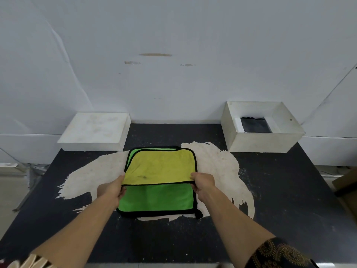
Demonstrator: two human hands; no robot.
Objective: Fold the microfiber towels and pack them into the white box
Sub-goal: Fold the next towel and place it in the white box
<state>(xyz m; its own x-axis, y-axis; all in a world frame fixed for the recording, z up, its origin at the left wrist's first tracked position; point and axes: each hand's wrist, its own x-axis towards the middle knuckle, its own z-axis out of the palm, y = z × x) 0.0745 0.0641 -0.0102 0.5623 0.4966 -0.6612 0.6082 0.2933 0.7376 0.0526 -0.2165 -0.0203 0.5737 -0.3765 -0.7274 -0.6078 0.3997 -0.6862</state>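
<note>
A microfiber towel [158,182], green on one face and yellow on the other with black trim, lies on the black table. Its far part is turned over toward me, so the yellow face lies above the green. My left hand [113,188] pinches the left corner of the yellow flap's edge. My right hand [202,183] pinches the right corner. The open white box [260,141] stands at the back right with something dark on its bottom.
A white lid or closed box [94,132] sits at the back left against the wall. The black table [280,190] has a large worn pale patch under the towel. A brown cardboard item [347,182] shows at the right edge.
</note>
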